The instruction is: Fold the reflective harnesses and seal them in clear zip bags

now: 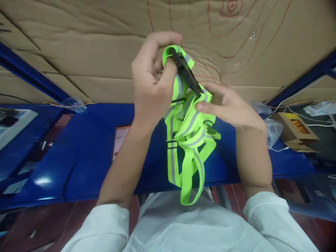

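Head view is showing the lime reflective straps (190,123) gathered but not straightened, their loops hanging nearest my lap (177,213), past the desk (156,166). Above, my right grip (233,106) is pinching them beside the lower end of the black buckle (187,74); farther out, my left grip (153,71) is clamping webbing at its upper end. I cannot tell whether the buckle is fully latched.

I see one camera, worn on the person's head, facing forward and down across a blue table (91,154) to the cardboard (91,45) at twelve o'clock. It looks from close by: left hand (153,71) at eleven, right hand (233,108) between two and three, the wearer's pale shirt (183,224) at six.
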Action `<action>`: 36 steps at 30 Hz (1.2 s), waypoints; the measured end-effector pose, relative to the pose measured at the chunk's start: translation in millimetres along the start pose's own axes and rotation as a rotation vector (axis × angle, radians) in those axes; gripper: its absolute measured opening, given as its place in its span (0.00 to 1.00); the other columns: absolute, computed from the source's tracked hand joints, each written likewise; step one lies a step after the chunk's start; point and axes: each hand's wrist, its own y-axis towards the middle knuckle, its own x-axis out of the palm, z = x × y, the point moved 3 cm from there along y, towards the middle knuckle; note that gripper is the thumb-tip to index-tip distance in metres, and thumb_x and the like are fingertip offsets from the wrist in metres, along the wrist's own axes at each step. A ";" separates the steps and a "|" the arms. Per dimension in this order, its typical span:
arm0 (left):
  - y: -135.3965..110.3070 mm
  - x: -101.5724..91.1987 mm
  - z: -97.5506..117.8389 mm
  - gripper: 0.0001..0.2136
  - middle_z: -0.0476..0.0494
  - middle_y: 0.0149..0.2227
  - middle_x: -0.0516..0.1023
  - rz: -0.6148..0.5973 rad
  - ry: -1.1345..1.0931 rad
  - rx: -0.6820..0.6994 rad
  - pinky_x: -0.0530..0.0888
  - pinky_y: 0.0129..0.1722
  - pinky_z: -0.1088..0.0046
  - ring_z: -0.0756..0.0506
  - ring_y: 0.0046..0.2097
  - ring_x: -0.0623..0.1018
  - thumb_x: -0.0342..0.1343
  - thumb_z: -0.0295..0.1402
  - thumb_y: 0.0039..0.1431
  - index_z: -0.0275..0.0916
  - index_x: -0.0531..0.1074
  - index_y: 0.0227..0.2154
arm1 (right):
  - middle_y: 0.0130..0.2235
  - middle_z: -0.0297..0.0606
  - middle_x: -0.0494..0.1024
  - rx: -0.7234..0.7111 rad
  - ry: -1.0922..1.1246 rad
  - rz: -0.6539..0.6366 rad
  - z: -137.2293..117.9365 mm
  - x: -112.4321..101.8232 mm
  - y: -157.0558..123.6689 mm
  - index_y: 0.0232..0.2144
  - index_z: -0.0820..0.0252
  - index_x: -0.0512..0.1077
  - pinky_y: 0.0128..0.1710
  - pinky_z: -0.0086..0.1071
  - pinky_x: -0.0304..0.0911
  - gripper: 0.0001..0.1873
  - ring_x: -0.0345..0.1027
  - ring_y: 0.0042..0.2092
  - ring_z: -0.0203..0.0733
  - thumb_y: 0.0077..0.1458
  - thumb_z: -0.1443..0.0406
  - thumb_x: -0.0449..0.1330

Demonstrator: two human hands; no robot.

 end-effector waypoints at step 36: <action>-1.3 -34.7 2.3 0.23 0.46 0.36 0.87 -0.372 0.185 -0.505 0.77 0.32 0.67 0.43 0.34 0.82 0.76 0.55 0.62 0.45 0.86 0.50 | 0.60 0.42 0.82 -0.069 -0.212 0.272 12.7 -11.0 -9.0 0.60 0.52 0.78 0.61 0.48 0.78 0.25 0.78 0.59 0.52 0.68 0.48 0.72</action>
